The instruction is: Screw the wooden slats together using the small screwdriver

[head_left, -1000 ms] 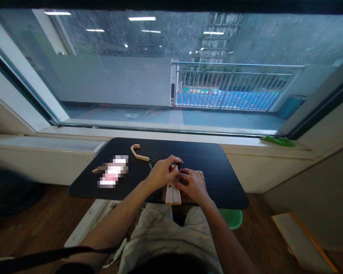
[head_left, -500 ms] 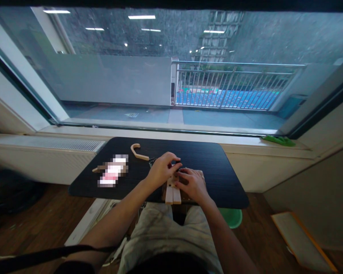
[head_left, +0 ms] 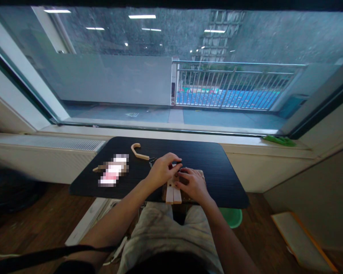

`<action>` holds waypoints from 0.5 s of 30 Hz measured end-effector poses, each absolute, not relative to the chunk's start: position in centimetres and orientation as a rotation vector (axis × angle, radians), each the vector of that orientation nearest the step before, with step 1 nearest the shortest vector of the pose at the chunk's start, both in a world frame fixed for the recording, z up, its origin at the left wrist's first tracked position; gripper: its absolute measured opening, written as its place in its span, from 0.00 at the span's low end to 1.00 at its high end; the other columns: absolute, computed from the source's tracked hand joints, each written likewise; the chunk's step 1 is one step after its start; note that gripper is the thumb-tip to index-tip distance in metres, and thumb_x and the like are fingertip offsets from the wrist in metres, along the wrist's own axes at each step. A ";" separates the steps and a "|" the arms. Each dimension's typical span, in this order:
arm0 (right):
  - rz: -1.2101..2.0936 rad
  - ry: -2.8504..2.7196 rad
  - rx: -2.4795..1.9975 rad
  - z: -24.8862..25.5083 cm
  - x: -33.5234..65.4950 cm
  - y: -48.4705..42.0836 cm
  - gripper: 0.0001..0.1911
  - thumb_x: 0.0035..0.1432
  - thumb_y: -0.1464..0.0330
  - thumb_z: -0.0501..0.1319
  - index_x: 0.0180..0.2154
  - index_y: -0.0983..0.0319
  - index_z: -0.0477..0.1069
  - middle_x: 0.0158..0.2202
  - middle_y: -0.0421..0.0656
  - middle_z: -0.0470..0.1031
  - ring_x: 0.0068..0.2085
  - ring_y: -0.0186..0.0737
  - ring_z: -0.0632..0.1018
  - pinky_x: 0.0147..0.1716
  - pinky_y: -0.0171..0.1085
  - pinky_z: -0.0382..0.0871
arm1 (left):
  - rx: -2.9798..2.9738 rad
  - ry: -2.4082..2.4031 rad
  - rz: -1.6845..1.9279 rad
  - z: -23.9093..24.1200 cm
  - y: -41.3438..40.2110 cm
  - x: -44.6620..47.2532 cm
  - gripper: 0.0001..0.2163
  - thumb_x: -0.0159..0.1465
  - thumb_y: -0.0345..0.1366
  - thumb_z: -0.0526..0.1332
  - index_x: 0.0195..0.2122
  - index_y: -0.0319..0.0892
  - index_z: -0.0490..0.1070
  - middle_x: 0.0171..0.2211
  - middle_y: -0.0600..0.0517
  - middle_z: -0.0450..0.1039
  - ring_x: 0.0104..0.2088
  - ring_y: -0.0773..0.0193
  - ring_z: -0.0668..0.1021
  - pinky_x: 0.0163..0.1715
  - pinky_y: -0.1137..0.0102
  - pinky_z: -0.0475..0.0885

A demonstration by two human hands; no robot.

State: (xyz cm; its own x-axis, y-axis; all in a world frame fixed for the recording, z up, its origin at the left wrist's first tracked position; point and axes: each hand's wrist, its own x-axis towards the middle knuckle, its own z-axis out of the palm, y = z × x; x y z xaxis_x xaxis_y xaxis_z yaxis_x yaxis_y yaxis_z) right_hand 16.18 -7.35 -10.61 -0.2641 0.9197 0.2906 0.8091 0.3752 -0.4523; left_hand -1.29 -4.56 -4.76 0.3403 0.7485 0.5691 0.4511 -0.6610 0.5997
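Two pale wooden strips (head_left: pixel 173 195) lie side by side at the table's front edge, with dark holes in the part near my fingers. Under them is a brown block or board (head_left: pixel 186 196), mostly covered. Over the far end of the strips, my left hand (head_left: pixel 163 168) is closed, thumb and fingers curled toward each other at something small and dark that I cannot make out. My right hand (head_left: pixel 193 183) lies over the board from the right, its bent fingers and thumb gripping the strips. Left of my hands are several dark screws (head_left: pixel 151 161) and a curved wooden hook (head_left: pixel 139 153).
The black table (head_left: pixel 223 175) stands below a window sill (head_left: pixel 160 132). A blurred-out patch (head_left: pixel 114 171) covers something on its left, with a wooden tip (head_left: pixel 95 169) showing. A green cloth (head_left: pixel 280 140) lies on the sill, and a green basin (head_left: pixel 231 217) sits below the table.
Both hands stay almost in place, with only very slight finger movement. The strips, screws and hook have not moved on the table.
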 end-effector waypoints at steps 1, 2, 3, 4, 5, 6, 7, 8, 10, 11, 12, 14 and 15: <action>0.285 -2.134 -1.483 -10.6 16.2 -7.4 0.16 0.56 0.58 0.68 0.48 0.51 0.79 0.54 0.42 0.76 0.54 0.48 0.74 0.55 0.47 0.63 | 2.270 1.074 1.233 -4.8 -4.6 -1.3 0.05 0.61 0.29 0.64 0.39 0.40 0.75 0.36 0.51 0.76 0.28 0.68 0.75 0.28 0.74 0.71; 0.280 -2.134 -1.480 -10.6 16.2 -7.4 0.16 0.56 0.58 0.68 0.48 0.51 0.79 0.54 0.42 0.76 0.54 0.49 0.74 0.55 0.47 0.63 | 2.264 1.087 1.228 -4.8 -4.6 -1.3 0.05 0.61 0.29 0.64 0.39 0.40 0.75 0.36 0.51 0.77 0.28 0.68 0.75 0.28 0.74 0.71; 0.275 -2.136 -1.476 -10.6 16.2 -7.4 0.16 0.57 0.58 0.68 0.48 0.51 0.79 0.53 0.42 0.76 0.54 0.49 0.74 0.55 0.47 0.63 | 2.255 1.100 1.224 -4.9 -4.6 -1.2 0.05 0.61 0.29 0.64 0.39 0.40 0.75 0.35 0.51 0.77 0.28 0.68 0.76 0.28 0.74 0.71; 0.270 -2.138 -1.473 -10.6 16.2 -7.4 0.16 0.57 0.58 0.68 0.48 0.51 0.79 0.53 0.42 0.77 0.54 0.49 0.74 0.54 0.47 0.64 | 2.246 1.111 1.220 -4.9 -4.5 -1.2 0.05 0.61 0.29 0.64 0.39 0.40 0.76 0.34 0.51 0.77 0.27 0.68 0.76 0.28 0.74 0.71; 0.266 -2.138 -1.472 -10.6 16.2 -7.4 0.16 0.57 0.58 0.67 0.47 0.50 0.79 0.53 0.42 0.77 0.54 0.49 0.74 0.54 0.47 0.64 | 2.237 1.119 1.219 -5.0 -4.5 -1.2 0.05 0.61 0.29 0.64 0.39 0.40 0.76 0.33 0.51 0.77 0.28 0.68 0.76 0.29 0.74 0.72; 0.261 -2.140 -1.469 -10.6 16.2 -7.4 0.15 0.57 0.58 0.67 0.47 0.50 0.79 0.53 0.42 0.77 0.54 0.49 0.74 0.54 0.47 0.64 | 2.230 1.127 1.218 -5.0 -4.5 -1.2 0.06 0.61 0.29 0.64 0.39 0.40 0.76 0.33 0.51 0.77 0.28 0.67 0.77 0.29 0.74 0.72; 0.258 -2.142 -1.465 -10.7 16.3 -7.3 0.15 0.58 0.58 0.67 0.47 0.50 0.79 0.53 0.43 0.77 0.54 0.49 0.74 0.54 0.46 0.64 | 2.225 1.137 1.219 -5.0 -4.5 -1.1 0.06 0.61 0.29 0.64 0.40 0.40 0.76 0.32 0.52 0.77 0.28 0.67 0.77 0.29 0.74 0.72; 0.255 -2.146 -1.459 -10.7 16.3 -7.3 0.15 0.58 0.58 0.67 0.47 0.50 0.79 0.53 0.43 0.77 0.54 0.49 0.74 0.54 0.46 0.65 | 2.221 1.149 1.218 -5.0 -4.5 -1.1 0.06 0.61 0.29 0.64 0.40 0.40 0.77 0.32 0.52 0.78 0.27 0.67 0.77 0.29 0.74 0.72; 0.252 -2.147 -1.452 -10.8 16.3 -7.3 0.16 0.58 0.57 0.67 0.48 0.51 0.79 0.53 0.43 0.77 0.54 0.49 0.74 0.54 0.47 0.64 | 2.216 1.182 1.201 -4.8 -4.6 -1.1 0.07 0.61 0.30 0.64 0.40 0.41 0.77 0.29 0.53 0.78 0.26 0.68 0.76 0.28 0.74 0.71; 0.252 -2.145 -1.453 -10.8 16.4 -7.3 0.16 0.57 0.57 0.67 0.48 0.51 0.79 0.53 0.43 0.77 0.54 0.49 0.74 0.54 0.47 0.64 | 2.212 1.199 1.189 -4.7 -4.6 -1.1 0.07 0.61 0.30 0.64 0.40 0.41 0.77 0.28 0.54 0.77 0.25 0.68 0.76 0.27 0.74 0.70; 0.254 -2.141 -1.456 -10.9 16.4 -7.2 0.16 0.57 0.57 0.67 0.48 0.51 0.79 0.53 0.43 0.77 0.54 0.49 0.74 0.54 0.47 0.64 | 2.208 1.213 1.177 -4.7 -4.7 -1.1 0.07 0.61 0.30 0.64 0.40 0.41 0.78 0.27 0.54 0.77 0.24 0.68 0.76 0.27 0.75 0.69; 0.259 -2.135 -1.464 -10.9 16.4 -7.2 0.16 0.57 0.57 0.67 0.48 0.51 0.79 0.53 0.43 0.77 0.54 0.49 0.74 0.54 0.47 0.64 | 2.197 1.229 1.154 -4.5 -4.8 -1.2 0.08 0.61 0.30 0.64 0.41 0.41 0.78 0.25 0.55 0.76 0.23 0.68 0.76 0.26 0.75 0.68; 0.260 -2.134 -1.467 -10.9 16.4 -7.2 0.16 0.57 0.57 0.67 0.48 0.51 0.79 0.53 0.43 0.76 0.54 0.49 0.74 0.54 0.47 0.64 | 2.189 1.231 1.141 -4.5 -4.8 -1.2 0.08 0.61 0.30 0.63 0.41 0.41 0.78 0.24 0.55 0.76 0.23 0.68 0.76 0.26 0.75 0.68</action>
State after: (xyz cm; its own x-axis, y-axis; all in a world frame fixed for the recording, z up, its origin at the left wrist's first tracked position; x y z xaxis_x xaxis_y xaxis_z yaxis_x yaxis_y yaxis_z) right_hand 16.36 -7.25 -10.92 -0.2676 0.9102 0.3161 0.8076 0.3908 -0.4416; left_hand -1.20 -4.79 -4.48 0.2865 0.8374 0.4656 0.5279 -0.5435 0.6527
